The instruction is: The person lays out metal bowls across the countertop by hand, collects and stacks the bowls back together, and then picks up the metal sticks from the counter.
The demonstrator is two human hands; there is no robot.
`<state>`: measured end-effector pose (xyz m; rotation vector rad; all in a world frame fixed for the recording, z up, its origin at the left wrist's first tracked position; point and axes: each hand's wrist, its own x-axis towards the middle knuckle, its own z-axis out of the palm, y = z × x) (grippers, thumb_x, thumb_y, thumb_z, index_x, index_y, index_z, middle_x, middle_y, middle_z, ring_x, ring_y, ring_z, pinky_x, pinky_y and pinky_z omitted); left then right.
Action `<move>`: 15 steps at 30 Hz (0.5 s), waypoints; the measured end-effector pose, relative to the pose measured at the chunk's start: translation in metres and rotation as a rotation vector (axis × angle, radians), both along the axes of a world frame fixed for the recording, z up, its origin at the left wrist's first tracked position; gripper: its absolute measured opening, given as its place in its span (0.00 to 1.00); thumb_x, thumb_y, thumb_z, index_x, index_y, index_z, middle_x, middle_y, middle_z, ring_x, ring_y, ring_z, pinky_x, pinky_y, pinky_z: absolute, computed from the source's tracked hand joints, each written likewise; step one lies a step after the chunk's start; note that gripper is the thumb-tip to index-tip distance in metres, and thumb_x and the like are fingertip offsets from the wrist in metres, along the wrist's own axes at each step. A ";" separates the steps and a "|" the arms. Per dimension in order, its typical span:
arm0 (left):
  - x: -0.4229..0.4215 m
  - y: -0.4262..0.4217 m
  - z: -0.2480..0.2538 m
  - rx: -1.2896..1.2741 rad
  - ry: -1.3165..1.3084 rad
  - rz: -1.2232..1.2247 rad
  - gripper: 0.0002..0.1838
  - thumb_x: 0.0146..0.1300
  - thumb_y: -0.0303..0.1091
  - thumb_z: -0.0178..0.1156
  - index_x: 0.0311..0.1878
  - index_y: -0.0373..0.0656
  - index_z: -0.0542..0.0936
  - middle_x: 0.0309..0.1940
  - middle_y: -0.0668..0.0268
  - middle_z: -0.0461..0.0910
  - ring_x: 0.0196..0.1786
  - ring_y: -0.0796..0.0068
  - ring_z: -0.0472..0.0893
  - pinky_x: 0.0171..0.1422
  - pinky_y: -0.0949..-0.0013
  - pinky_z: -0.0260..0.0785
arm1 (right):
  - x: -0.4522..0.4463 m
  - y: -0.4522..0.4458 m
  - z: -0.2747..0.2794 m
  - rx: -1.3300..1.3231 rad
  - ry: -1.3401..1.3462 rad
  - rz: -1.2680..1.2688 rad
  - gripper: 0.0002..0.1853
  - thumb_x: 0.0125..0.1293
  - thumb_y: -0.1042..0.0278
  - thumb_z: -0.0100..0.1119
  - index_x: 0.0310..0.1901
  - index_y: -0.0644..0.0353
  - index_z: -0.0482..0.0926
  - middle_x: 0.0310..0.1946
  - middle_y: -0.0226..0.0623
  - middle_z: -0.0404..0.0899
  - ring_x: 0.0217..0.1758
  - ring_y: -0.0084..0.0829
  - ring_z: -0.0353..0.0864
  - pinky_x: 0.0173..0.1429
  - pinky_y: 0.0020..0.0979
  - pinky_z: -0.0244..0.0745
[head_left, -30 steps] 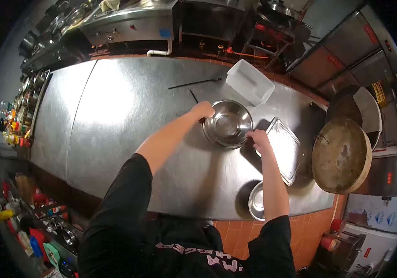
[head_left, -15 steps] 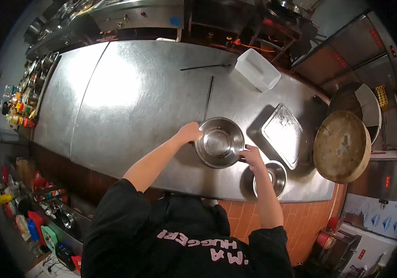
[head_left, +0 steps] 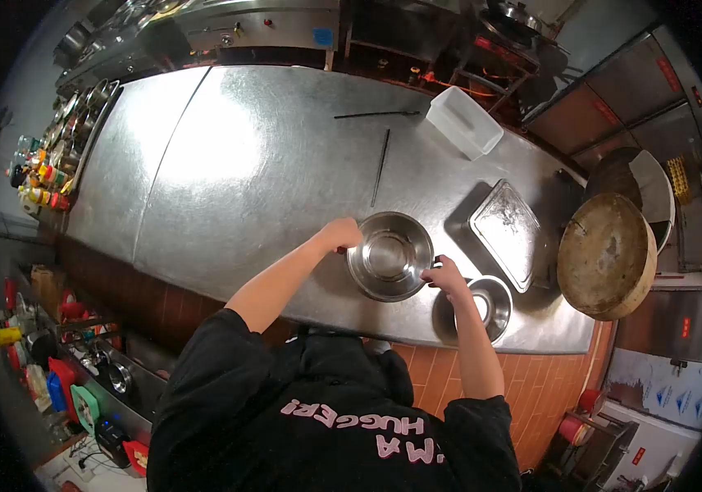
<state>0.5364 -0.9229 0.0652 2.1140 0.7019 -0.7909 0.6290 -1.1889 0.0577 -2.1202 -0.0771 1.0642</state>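
A round stainless steel pot [head_left: 389, 257] with side handles is between my hands near the table's front edge, its open top facing me. My left hand [head_left: 340, 235] is closed around the handle on its left. On the other side, my right hand [head_left: 446, 276] grips the dark right handle. The pot's inside shows only bare shiny metal. Partly under my right forearm stands a smaller steel bowl [head_left: 494, 305]. Beyond the pot's far rim lies a thin dark rod [head_left: 380, 168].
A second thin rod [head_left: 376, 114] lies farther back on the steel table [head_left: 285, 164], near a white plastic container [head_left: 466, 123]. To the right are a rectangular metal tin [head_left: 505, 235] and a large round wooden board [head_left: 605, 257]. Jars and bottles [head_left: 46, 184] line the left end.
The view has shifted slightly. Both hands have drawn the pot a little toward me, and a gap now shows between its far rim and the thin rod.
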 end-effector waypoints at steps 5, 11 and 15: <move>-0.012 -0.005 0.008 -0.026 -0.031 0.027 0.12 0.48 0.30 0.52 0.23 0.30 0.79 0.16 0.51 0.77 0.19 0.63 0.79 0.27 0.63 0.72 | -0.008 -0.011 -0.007 -0.200 -0.399 0.328 0.17 0.50 0.69 0.63 0.39 0.71 0.74 0.29 0.44 0.79 0.30 0.31 0.80 0.34 0.29 0.74; -0.014 0.015 -0.005 -0.230 -0.049 -0.064 0.16 0.51 0.36 0.56 0.26 0.26 0.77 0.22 0.47 0.78 0.22 0.62 0.80 0.27 0.63 0.70 | -0.026 -0.023 -0.038 -0.025 -0.219 0.110 0.18 0.53 0.71 0.59 0.46 0.70 0.73 0.30 0.39 0.78 0.29 0.27 0.77 0.35 0.28 0.72; 0.035 0.082 -0.017 0.335 -0.371 -0.216 0.15 0.55 0.40 0.56 0.36 0.36 0.80 0.30 0.53 0.80 0.30 0.56 0.81 0.36 0.57 0.73 | -0.043 -0.023 -0.023 0.250 0.076 -0.270 0.19 0.55 0.75 0.56 0.49 0.70 0.72 0.33 0.38 0.78 0.33 0.26 0.77 0.38 0.27 0.73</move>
